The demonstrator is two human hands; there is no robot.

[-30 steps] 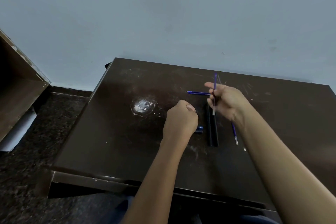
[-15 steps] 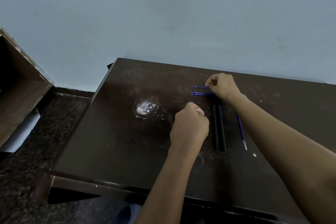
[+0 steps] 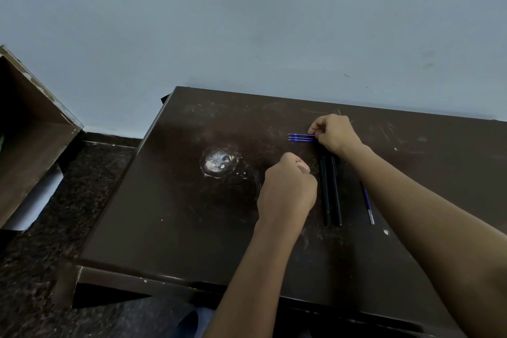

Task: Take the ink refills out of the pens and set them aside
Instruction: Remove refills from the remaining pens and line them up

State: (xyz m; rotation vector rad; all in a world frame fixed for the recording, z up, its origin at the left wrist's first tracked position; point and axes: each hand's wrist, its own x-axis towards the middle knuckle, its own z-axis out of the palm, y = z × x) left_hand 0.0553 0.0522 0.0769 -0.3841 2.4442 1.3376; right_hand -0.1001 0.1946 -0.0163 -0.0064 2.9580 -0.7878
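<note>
Three thin blue ink refills lie side by side on the far part of the dark table, pointing left. My right hand rests on their right ends, fingertips pinched on the nearest one. Two black pen barrels lie parallel, running towards me, just below that hand. Another blue refill lies to their right, partly under my right forearm. My left hand is a closed fist left of the barrels; nothing shows in it.
A round whitish scuffed patch marks the table left of my hands. The table stands against a pale blue wall. A brown wooden box stands on the dark speckled floor at left.
My right hand has carried the refill it held upright to the far side and laid it flat beside the others. My left fist has stayed beside the black barrels.
</note>
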